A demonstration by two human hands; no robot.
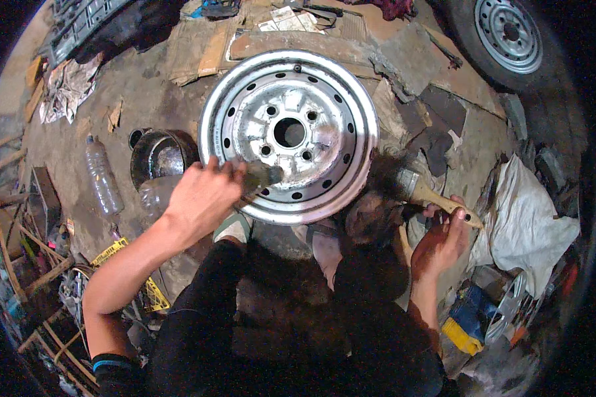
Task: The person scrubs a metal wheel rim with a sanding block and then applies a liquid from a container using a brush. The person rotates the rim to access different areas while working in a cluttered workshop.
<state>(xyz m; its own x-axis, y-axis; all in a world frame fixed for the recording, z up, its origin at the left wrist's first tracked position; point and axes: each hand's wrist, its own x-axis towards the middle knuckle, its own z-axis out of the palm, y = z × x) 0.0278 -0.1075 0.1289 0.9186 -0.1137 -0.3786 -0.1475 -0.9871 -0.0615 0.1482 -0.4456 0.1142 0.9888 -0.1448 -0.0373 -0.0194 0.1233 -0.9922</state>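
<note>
A silver-coloured steel wheel rim (298,101) lies face up on the ground before me, with dark smudges on its disc. My left hand (206,191) is closed around a dark, dirty object, perhaps a bottle or brush (260,176), whose end reaches over the rim's lower left part; the hand hides much of it. In my right hand (444,238) is a paintbrush (429,196), gripped near the end of its wooden handle, with its dark bristles towards the rim's lower right edge. A blackened metal pot (164,149) stands left of the rim.
Clear plastic bottles (103,173) lie at the left near a yellow plastic crate piece (156,293). A tyre on a steel wheel (509,39) is at the upper right. White sacking (521,223) and a wheel cover (506,307) lie at the right, flattened cardboard (298,44) beyond the rim.
</note>
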